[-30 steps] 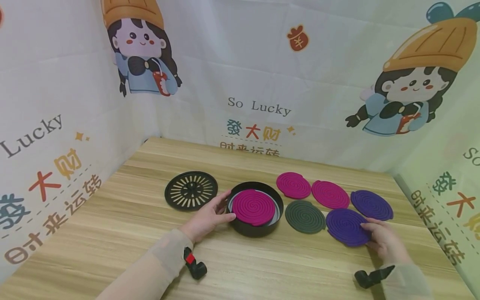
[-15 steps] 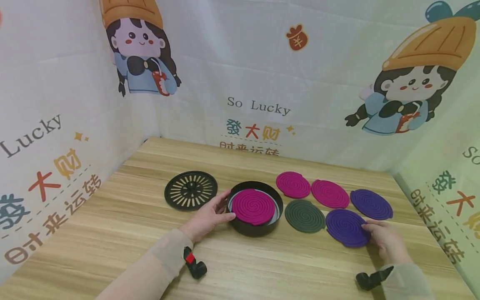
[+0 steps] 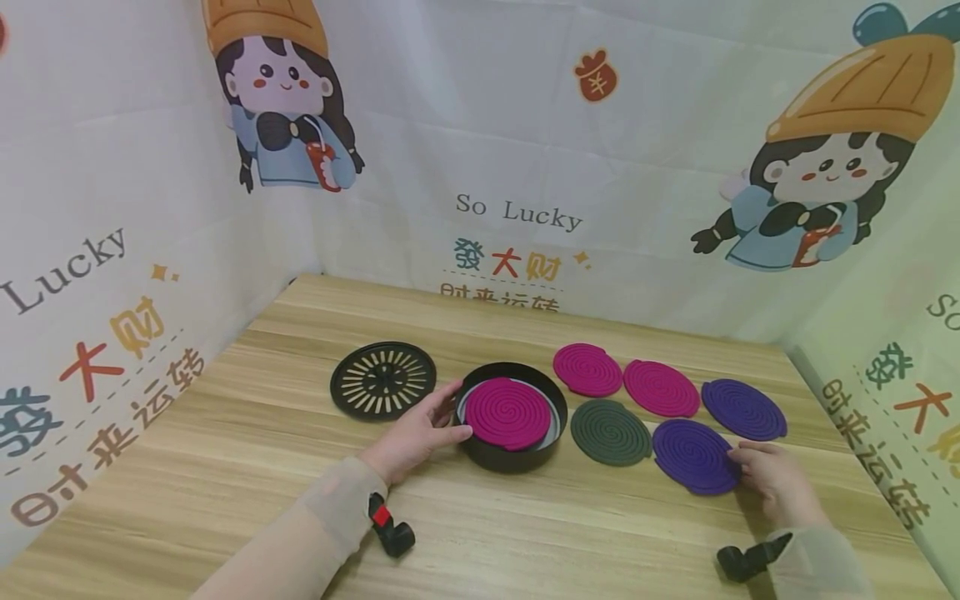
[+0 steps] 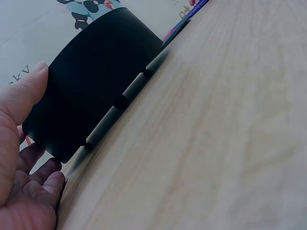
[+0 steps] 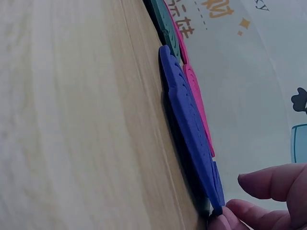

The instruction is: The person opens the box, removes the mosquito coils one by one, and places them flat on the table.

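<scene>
My left hand (image 3: 412, 437) holds the left side of a round black mosquito coil holder (image 3: 513, 460), thumb at the rim and fingers around the wall. Inside it, over a pale lining, lies a magenta mosquito coil (image 3: 507, 412). On the right, my right hand (image 3: 776, 483) pinches the right edge of the nearer purple mosquito coil (image 3: 692, 454). Seen from the right wrist, fingertips (image 5: 225, 221) meet that coil's end, and a dark shadow runs beneath it. The holder's outer wall (image 4: 96, 76) and small feet show in the left wrist view.
A black slotted lid (image 3: 383, 381) lies left of the holder. To its right are two magenta coils (image 3: 587, 370) (image 3: 661, 388), a dark green coil (image 3: 611, 432) and a second purple coil (image 3: 744, 409). Printed cloth (image 3: 420, 150) walls the table's back and sides.
My right fingertips have shifted slightly right, toward the outer edge of the nearer purple mosquito coil. The left hand and the holder stay in place.
</scene>
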`<state>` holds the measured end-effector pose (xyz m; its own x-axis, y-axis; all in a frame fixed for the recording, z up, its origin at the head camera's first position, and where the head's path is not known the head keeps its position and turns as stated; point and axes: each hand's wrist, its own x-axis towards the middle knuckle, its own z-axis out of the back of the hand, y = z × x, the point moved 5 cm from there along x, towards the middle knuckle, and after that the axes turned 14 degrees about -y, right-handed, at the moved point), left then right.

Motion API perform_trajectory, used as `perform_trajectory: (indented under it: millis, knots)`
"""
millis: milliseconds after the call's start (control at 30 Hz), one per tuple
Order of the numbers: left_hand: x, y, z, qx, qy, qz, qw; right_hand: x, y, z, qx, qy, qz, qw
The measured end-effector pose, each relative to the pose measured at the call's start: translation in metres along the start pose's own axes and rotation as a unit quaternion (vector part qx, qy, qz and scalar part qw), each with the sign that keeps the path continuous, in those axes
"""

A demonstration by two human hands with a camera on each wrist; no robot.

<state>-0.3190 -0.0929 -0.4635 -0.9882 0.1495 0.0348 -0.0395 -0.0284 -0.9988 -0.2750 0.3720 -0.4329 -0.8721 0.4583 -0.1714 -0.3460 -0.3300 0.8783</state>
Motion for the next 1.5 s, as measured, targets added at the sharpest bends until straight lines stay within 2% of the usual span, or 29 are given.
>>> perform_trajectory:
  millis: [267,467,567,667,733,800,967,1233,1500]
  knots:
    - [-0.001,-0.001,-0.001,0.001,-0.005,0.0,1.0,-0.001,0.009,0.006,0.016,0.022,0.012,0.9995]
    - [-0.002,-0.002,-0.001,-0.001,-0.002,0.0,1.0,-0.007,0.035,-0.002,-0.03,0.03,0.062,0.9972]
    - [-0.002,-0.002,-0.001,-0.004,0.0,0.0,1.0,-0.014,0.049,-0.011,-0.012,0.034,0.062,0.9974]
    - [-0.001,-0.002,0.0,-0.004,-0.002,0.001,1.0,-0.02,0.063,-0.022,0.024,0.032,0.066,0.9971]
    - [-0.001,-0.002,0.0,-0.003,-0.005,0.002,1.0,-0.023,0.073,-0.031,0.048,0.017,0.078,0.9957]
    - [-0.001,-0.002,0.0,0.0,-0.005,0.003,1.0,-0.026,0.082,-0.04,0.073,0.001,0.09,0.9933]
    - [-0.002,-0.003,0.0,0.005,-0.005,0.001,1.0,-0.036,0.103,-0.064,0.145,-0.008,0.109,0.9833]
    - [-0.001,-0.002,0.0,0.005,-0.003,-0.005,1.0,-0.049,0.126,-0.111,0.251,0.028,0.109,0.9615]
    - [-0.001,-0.002,0.0,0.005,-0.003,-0.005,1.0,-0.057,0.134,-0.154,0.255,0.068,0.111,0.9581]
